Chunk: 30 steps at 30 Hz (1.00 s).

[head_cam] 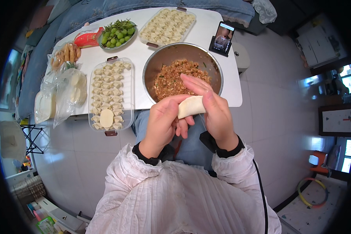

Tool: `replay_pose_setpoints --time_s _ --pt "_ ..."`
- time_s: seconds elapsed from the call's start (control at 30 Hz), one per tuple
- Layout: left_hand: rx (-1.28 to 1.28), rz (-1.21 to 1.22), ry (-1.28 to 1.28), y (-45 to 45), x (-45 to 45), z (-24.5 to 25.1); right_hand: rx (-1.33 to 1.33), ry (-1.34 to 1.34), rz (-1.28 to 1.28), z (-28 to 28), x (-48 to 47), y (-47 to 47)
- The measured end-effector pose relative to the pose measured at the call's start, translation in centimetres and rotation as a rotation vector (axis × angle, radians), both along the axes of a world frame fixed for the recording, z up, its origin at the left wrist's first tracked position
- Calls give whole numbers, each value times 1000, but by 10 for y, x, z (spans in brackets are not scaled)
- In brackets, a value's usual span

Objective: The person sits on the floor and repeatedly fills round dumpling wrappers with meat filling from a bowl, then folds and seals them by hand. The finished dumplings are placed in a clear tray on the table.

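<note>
A folded half-moon dumpling is held between my two hands, just in front of the steel bowl. My left hand grips its left end with thumb and fingers. My right hand holds the right end, its fingers reaching up over the bowl. In the large stainless steel bowl lies minced filling with green flecks. Left of the bowl is a clear plastic tray with rows of shaped dumplings. A flat round wrapper rests on the dumplings near its front end.
Behind the bowl stands a second tray of dumplings. A plate of green grapes, a red package and plastic bags lie on the white table. A phone on a stand is at the right edge.
</note>
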<state>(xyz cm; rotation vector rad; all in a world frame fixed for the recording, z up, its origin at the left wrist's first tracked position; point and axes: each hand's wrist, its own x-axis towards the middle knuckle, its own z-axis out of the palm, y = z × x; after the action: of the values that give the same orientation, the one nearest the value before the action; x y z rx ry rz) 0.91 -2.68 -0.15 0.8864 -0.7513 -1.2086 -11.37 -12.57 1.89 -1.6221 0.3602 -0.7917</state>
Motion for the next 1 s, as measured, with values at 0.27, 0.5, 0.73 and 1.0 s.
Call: replay_pose_setpoints --time_s 0.27,0.5,0.73,1.0 --pt "-54 28 -83 0 -10 8 146 90 104 5 -4 17" --pt "-100 -25 -228 7 -3 25 -257 17 31 8 -6 13" --pt "-123 -73 -317 18 4 31 -311 26 151 23 -5 11" --pt "-134 -49 -333 22 4 34 -401 -23 113 31 2 18"
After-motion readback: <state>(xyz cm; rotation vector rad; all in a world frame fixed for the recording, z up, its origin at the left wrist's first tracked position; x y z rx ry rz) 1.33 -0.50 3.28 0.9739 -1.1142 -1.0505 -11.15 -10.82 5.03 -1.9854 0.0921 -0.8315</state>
